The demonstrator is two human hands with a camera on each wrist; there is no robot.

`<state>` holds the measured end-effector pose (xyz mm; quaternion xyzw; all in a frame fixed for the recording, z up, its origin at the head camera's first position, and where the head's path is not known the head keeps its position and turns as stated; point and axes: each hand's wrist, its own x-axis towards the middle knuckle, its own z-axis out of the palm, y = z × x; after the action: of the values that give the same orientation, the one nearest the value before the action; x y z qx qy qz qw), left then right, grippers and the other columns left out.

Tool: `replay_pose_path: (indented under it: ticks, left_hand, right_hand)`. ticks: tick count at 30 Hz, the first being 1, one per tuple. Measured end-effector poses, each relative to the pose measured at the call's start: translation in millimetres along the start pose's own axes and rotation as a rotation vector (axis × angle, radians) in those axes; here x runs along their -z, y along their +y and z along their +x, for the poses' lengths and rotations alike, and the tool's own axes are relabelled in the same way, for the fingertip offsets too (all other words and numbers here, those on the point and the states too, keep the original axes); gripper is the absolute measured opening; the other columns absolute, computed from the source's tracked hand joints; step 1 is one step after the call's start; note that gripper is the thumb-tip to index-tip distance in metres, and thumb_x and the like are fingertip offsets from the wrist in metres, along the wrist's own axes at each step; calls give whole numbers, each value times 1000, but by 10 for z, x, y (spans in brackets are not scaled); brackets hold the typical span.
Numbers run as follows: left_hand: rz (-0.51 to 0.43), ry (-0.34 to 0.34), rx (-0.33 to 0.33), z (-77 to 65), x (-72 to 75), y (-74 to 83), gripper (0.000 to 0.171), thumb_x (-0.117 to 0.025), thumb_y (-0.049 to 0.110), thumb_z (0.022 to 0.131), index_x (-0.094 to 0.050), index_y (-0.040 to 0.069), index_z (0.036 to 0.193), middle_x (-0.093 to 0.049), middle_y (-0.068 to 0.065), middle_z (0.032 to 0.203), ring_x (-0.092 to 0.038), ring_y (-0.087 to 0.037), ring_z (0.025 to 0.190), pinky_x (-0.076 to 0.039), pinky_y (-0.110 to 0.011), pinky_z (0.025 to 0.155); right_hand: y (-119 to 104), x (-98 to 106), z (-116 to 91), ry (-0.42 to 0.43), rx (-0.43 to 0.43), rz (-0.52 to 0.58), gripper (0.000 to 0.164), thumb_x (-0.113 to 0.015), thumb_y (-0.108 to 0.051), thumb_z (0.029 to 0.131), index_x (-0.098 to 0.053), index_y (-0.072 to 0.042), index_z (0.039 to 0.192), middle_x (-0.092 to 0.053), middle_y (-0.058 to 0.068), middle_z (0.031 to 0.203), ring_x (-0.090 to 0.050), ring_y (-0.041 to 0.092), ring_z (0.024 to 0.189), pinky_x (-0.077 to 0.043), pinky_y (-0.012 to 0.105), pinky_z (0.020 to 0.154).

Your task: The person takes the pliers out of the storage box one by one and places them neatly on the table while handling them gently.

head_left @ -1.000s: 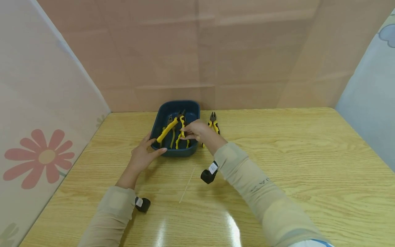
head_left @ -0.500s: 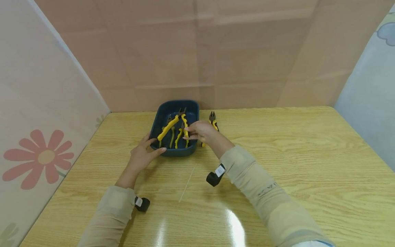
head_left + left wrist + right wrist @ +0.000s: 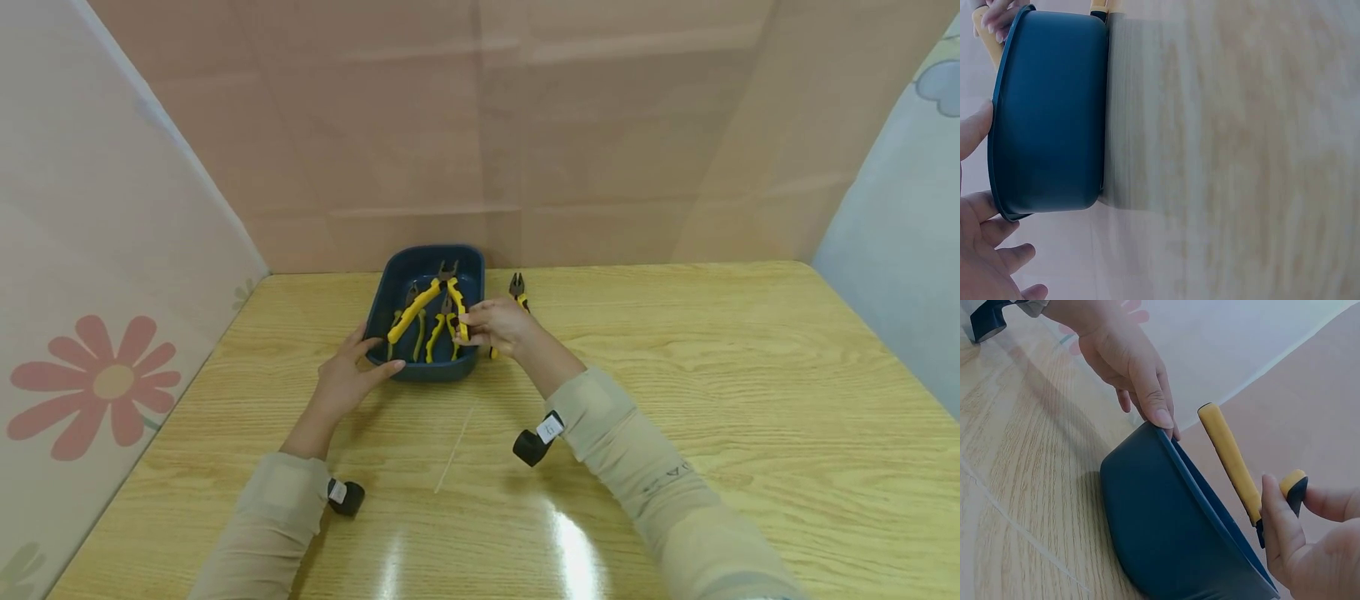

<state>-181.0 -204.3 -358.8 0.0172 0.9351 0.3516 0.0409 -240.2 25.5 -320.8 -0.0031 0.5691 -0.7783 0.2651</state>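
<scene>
A dark blue plastic basin (image 3: 433, 372) stands at the back of the table. At its front left corner, my left hand (image 3: 347, 377) grips the rim, thumb and fingers on either side of it in the right wrist view. Over the basin, a pair of yellow-handled pliers (image 3: 414, 312) hangs with its handles spread apart and its dark head toward the back. My right hand (image 3: 501, 323) pinches the right handle (image 3: 1295, 487) near its end. Below, inside the basin, lie more pliers (image 3: 435, 338) with yellow handles, partly covered by the held pair.
Right of the basin another pair of pliers (image 3: 517, 287) lies on the wooden table (image 3: 712, 375), half hidden behind my right hand. A thin pale strip (image 3: 454, 450) lies in front of the basin. A pinkish backdrop (image 3: 600, 150) rises behind the table.
My right hand has moved slightly right and toward me with the pliers, whose handles now show more fully above the basin. The left hand stays on the rim.
</scene>
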Motion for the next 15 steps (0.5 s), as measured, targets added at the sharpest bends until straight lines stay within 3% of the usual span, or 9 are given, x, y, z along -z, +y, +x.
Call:
replay_pose_path:
  ticks: [10, 15]
  left_hand:
    - [8, 0, -8, -3, -12, 8, 83, -53, 59, 73, -36, 4, 131, -5, -6, 144, -4, -42, 125, -4, -67, 87]
    - [16, 6, -22, -3, 0, 13, 81, -53, 58, 74, -36, 3, 131, -6, -8, 144, -6, -41, 125, -2, -67, 88]
  right_hand:
    - [-55, 64, -153, 3, 10, 40, 54, -42, 12, 85, -16, 12, 132, -23, 28, 131, -50, 26, 85, -45, 35, 80]
    - [-94, 71, -226, 14, 12, 55, 53, -43, 11, 85, -18, 12, 131, -24, 27, 131, -47, 34, 99, -46, 32, 78]
